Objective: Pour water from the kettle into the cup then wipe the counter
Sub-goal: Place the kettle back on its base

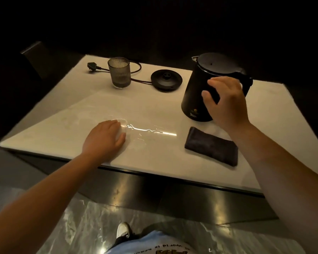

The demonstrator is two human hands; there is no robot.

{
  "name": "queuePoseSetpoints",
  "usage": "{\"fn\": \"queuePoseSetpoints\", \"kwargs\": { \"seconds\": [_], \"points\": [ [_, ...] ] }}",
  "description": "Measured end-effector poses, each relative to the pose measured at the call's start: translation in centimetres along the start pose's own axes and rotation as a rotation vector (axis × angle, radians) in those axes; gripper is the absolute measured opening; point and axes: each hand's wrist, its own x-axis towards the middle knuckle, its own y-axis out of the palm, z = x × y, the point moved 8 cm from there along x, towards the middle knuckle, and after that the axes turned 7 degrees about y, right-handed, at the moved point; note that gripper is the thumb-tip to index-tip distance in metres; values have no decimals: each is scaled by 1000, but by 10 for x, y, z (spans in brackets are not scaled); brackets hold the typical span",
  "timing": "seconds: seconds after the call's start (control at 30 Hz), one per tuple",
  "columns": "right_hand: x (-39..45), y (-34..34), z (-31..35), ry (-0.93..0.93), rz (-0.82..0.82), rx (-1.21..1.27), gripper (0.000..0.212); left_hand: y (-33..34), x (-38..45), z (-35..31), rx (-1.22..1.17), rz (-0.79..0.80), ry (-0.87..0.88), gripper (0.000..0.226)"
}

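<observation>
A black kettle [196,85] stands upright on the right side of the white counter [154,162], lid shut, off its base. My right hand [226,103] hovers in front of its body beside the handle, fingers spread, holding nothing. A ribbed smoky glass cup [119,72] stands at the back left. My left hand [105,138] rests flat on the counter, palm down, at the edge of a spilled water puddle [141,130]. A dark folded cloth [212,146] lies near the front right, untouched.
The round black kettle base [166,80] sits between cup and kettle, its cord and plug [92,67] trailing left behind the cup. The counter's front edge is near my body; below are dark cabinet fronts and a glossy marble floor.
</observation>
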Motion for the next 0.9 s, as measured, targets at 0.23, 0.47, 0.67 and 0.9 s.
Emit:
{"fn": "queuePoseSetpoints", "kwargs": {
  "seconds": [0.23,0.47,0.67,0.9],
  "points": [
    [23,-20,-71,368,-68,110,57,-6,-3,-3,-17,-11,-16,58],
    [15,9,-121,691,251,635,66,-7,-5,-3,-44,-19,-29,53],
    [15,16,-117,729,248,798,50,-8,-4,-3,-51,-22,-24,53],
    [27,21,-95,774,95,1010,47,-7,-4,-2,-52,-24,-12,52]
  ]
}}
